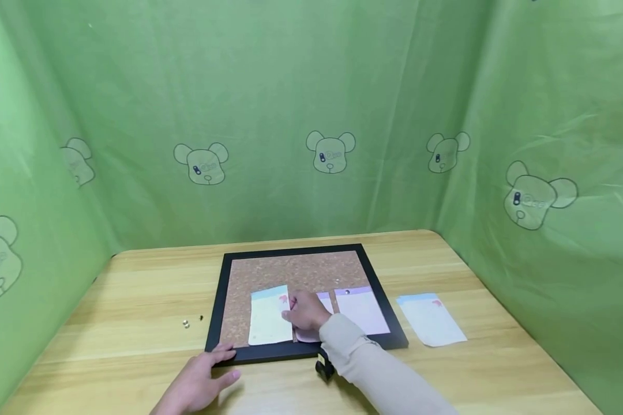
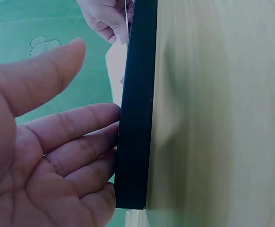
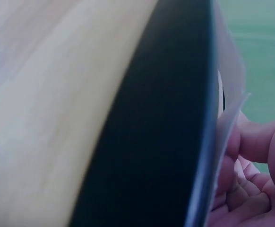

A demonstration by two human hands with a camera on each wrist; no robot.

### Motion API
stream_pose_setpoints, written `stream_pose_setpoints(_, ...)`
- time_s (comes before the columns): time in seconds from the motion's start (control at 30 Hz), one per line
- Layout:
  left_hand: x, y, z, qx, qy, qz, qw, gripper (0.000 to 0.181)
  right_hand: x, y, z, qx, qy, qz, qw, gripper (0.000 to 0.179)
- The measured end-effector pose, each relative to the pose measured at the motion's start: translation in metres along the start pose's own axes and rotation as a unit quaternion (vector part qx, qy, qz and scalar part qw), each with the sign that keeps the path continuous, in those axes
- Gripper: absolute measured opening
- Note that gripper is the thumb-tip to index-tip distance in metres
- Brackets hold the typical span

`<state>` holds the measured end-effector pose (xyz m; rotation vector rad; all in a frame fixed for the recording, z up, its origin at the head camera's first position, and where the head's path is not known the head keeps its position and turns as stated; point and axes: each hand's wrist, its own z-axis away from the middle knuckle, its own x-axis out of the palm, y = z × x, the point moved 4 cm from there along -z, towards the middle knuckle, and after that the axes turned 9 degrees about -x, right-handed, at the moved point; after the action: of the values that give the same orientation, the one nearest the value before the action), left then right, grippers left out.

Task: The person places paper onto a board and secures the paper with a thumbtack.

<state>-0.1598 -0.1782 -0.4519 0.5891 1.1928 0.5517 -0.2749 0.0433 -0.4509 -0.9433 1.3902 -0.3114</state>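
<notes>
- Right grip (image 1: 307,309), a bare hand at centre of the head view: fingers curled, pinching the right edge of the blue-topped sheet (image 1: 269,317); exact fingertip contact partly hidden.
- That sheet lies lower centre, over the left part of the cork board (image 1: 296,268); left wrist view shows it raised above the frame edge.
- Left grip (image 1: 202,374), bottom left of centre: fingers fairly straight, tips against the black frame (image 1: 270,351) at its near left corner, thumb apart, nothing held.
- Middle pink sheet (image 1: 307,336) on the cork, partly covered by the right grip.
- Right pink sheet (image 1: 363,311) beside it, small round pin (image 1: 347,292) at its top edge.
- Loose paper (image 1: 432,320), blue top edge, on the tabletop (image 1: 135,288), right of the frame.
- Two silvery bits (image 1: 186,324) and a dark speck (image 1: 201,317), left of the frame, near one another.
- Pale sleeve (image 1: 379,369) enters from the bottom, right of centre.
- Green curtain (image 1: 265,69) fills the upper frame, printed with bear heads (image 1: 206,166).
</notes>
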Motion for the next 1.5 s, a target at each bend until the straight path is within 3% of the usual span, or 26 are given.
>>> stream_pose_setpoints(0.2,0.0007,0.0001,-0.0016,-0.009,-0.006,0.003,0.9999,0.049,0.0002,0.0043,-0.0002,0.019,-0.006,-0.056,0.9982,0.024)
stream_pose_setpoints(0.47,0.0003,-0.0012,-0.0010,0.001,0.002,-0.004,1.0000,0.048,0.0001,0.0014,0.0018,0.021,0.002,-0.077,0.9968,0.023)
stream_pose_setpoints(0.67,-0.0003,-0.0011,-0.0011,-0.004,0.003,-0.003,1.0000,0.047,0.0023,-0.0029,0.0028,-0.007,0.022,-0.020,0.9995,0.026)
stream_pose_setpoints(0.83,0.0008,-0.0006,-0.0014,-0.009,0.000,-0.003,1.0000,0.048,0.0020,-0.0021,0.0016,-0.004,0.026,0.011,0.9996,0.028)
stream_pose_setpoints(1.5,-0.0001,-0.0022,-0.0022,0.004,0.004,-0.005,1.0000,0.048,0.0057,-0.0056,-0.0063,-0.003,0.001,0.064,0.9979,0.027)
